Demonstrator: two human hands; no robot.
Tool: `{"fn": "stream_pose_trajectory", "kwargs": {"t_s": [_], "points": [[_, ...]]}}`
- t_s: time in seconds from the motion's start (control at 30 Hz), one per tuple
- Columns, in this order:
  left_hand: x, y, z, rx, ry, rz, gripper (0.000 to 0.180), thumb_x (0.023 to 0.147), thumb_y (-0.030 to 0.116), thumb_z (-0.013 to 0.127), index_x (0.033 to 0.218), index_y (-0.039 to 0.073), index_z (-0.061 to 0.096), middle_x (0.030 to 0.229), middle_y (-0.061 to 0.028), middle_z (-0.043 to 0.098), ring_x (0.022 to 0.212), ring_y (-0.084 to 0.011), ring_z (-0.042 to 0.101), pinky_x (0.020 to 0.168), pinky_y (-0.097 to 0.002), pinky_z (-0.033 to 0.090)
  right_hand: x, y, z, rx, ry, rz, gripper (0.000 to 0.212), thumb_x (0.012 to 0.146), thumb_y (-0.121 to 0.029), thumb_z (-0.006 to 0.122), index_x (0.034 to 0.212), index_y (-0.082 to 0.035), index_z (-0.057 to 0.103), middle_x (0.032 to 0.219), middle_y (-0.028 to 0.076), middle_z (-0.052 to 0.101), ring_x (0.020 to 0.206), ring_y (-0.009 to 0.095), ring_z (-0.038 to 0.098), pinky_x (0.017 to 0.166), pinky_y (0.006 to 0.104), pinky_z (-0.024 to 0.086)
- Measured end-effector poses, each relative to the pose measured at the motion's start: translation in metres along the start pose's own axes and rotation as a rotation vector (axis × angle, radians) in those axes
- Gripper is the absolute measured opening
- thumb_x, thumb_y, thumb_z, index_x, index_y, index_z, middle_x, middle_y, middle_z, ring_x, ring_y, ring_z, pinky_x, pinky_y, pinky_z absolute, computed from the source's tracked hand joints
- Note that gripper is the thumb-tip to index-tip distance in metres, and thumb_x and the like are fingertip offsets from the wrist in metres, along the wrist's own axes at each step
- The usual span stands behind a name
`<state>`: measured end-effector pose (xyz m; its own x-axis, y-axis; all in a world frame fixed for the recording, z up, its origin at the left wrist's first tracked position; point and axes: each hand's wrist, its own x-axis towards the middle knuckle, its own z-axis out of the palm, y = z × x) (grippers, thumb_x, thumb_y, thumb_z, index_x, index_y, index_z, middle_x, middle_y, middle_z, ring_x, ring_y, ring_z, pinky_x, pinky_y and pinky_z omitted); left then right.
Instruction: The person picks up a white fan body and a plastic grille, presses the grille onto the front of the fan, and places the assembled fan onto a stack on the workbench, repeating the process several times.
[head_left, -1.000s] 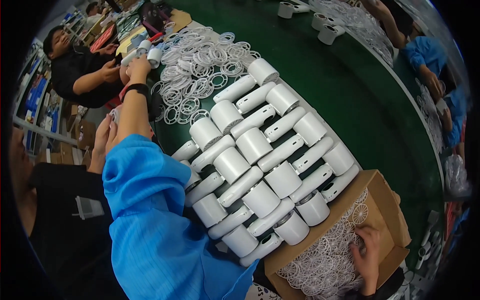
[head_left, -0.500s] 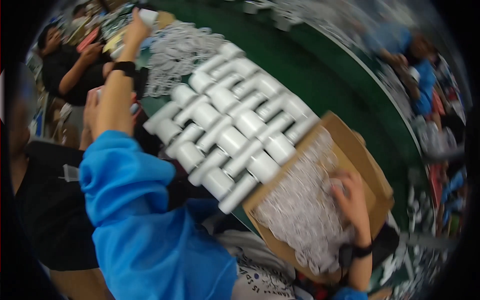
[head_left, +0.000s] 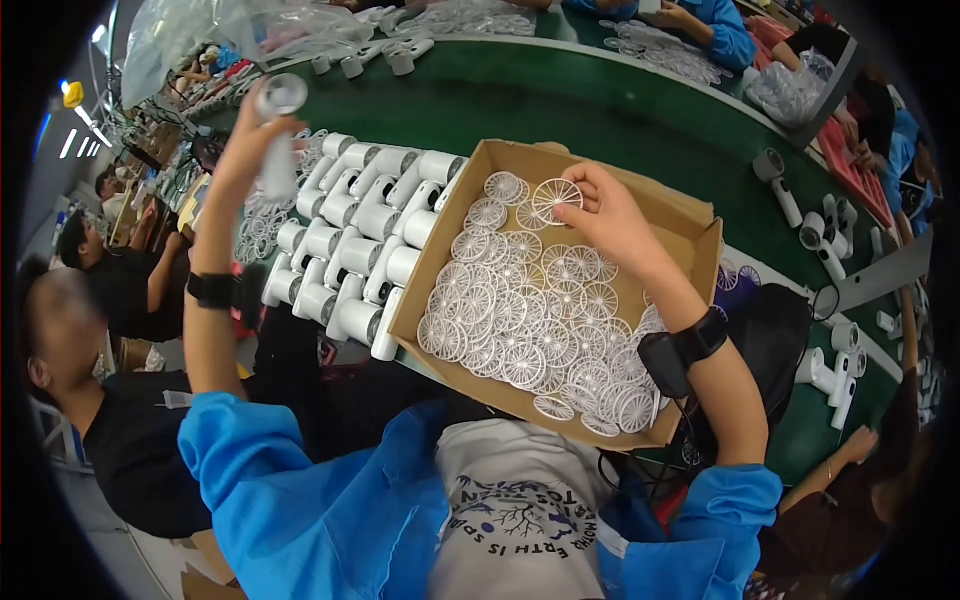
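Observation:
My left hand (head_left: 245, 150) is raised at the upper left, its fingers wrapped round a white handheld fan body (head_left: 278, 172) whose round head is turned up. My right hand (head_left: 610, 218) pinches a white spoked fan grille (head_left: 556, 203) between thumb and fingers, above the far part of a cardboard box (head_left: 690, 225). Inside that box lie many loose grilles (head_left: 520, 310) of the same kind, overlapping in a heap. Left of the box, white fan bodies (head_left: 350, 250) lie packed in rows, heads and handles interlocked.
A green work surface (head_left: 480, 100) runs behind the box. More grilles (head_left: 262, 222) are piled past the fan rows. Other fan bodies (head_left: 785, 190) lie at the right. Co-workers sit at the left (head_left: 130, 440) and across the table (head_left: 725, 30). A black bag (head_left: 765, 345) is beside my right arm.
My view has turned, so the box sits more centrally. My right hand has come up out of the heap with a grille. My left hand still holds a white piece, now seen as a fan body.

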<state>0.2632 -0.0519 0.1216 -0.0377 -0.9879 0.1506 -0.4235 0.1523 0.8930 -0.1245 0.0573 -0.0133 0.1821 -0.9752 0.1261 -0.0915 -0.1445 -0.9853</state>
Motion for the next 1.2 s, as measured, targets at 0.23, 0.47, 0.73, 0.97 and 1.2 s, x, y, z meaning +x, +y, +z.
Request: {"fn": "stream_pose_trajectory", "kwargs": {"t_s": [0.23, 0.47, 0.73, 0.97, 1.2], "points": [[-0.093, 0.070, 0.201, -0.619, -0.244, 0.152, 0.078, 0.084, 0.000, 0.056, 0.144, 0.025, 0.013, 0.107, -0.0171, 0.055, 0.082, -0.0218, 0.063, 0.061, -0.0355, 0.058, -0.002, -0.058, -0.010, 0.364, 0.119, -0.135, 0.022, 0.088, -0.004, 0.059, 0.107, -0.001, 0.050, 0.095, 0.004, 0.061, 0.085, 0.009, 0.058, 0.077, 0.0244, 0.047], [-0.094, 0.068, 0.245, -0.862, -0.264, 0.378, 0.095, 0.075, -0.008, 0.065, 0.145, 0.023, 0.007, 0.101, -0.0122, 0.053, 0.082, -0.0179, 0.060, 0.062, -0.0326, 0.056, -0.015, -0.065, -0.025, 0.344, 0.161, -0.249, 0.025, 0.086, -0.002, 0.061, 0.108, -0.001, 0.050, 0.098, 0.006, 0.061, 0.087, 0.012, 0.059, 0.079, 0.0258, 0.048], [-0.089, 0.051, 0.258, -0.929, -0.131, 0.302, 0.092, 0.075, -0.008, 0.065, 0.143, 0.021, 0.010, 0.110, -0.0111, 0.048, 0.087, -0.0175, 0.058, 0.061, -0.0308, 0.055, -0.014, -0.060, -0.016, -0.771, 0.425, -0.703, 0.038, 0.075, -0.001, 0.070, 0.111, -0.001, 0.057, 0.114, 0.013, 0.055, 0.092, 0.020, 0.061, 0.079, 0.0311, 0.052], [-0.082, 0.038, 0.261, -1.041, -0.162, 0.145, 0.085, 0.078, -0.005, 0.064, 0.142, 0.020, 0.013, 0.112, -0.0097, 0.047, 0.088, -0.0171, 0.059, 0.060, -0.0290, 0.055, -0.005, -0.060, -0.014, -1.091, 0.314, -0.764, 0.043, 0.069, -0.001, 0.072, 0.111, -0.004, 0.063, 0.120, 0.014, 0.053, 0.096, 0.027, 0.061, 0.079, 0.0343, 0.052], [-0.080, 0.035, 0.253, -1.040, -0.234, -0.044, 0.081, 0.082, -0.005, 0.059, 0.143, 0.020, 0.011, 0.117, -0.0113, 0.047, 0.091, -0.0168, 0.059, 0.060, -0.0294, 0.055, 0.006, -0.062, -0.018, -1.043, 0.263, -0.670, 0.046, 0.068, -0.001, 0.073, 0.113, -0.006, 0.063, 0.117, 0.013, 0.056, 0.095, 0.027, 0.060, 0.079, 0.0339, 0.051]]}}
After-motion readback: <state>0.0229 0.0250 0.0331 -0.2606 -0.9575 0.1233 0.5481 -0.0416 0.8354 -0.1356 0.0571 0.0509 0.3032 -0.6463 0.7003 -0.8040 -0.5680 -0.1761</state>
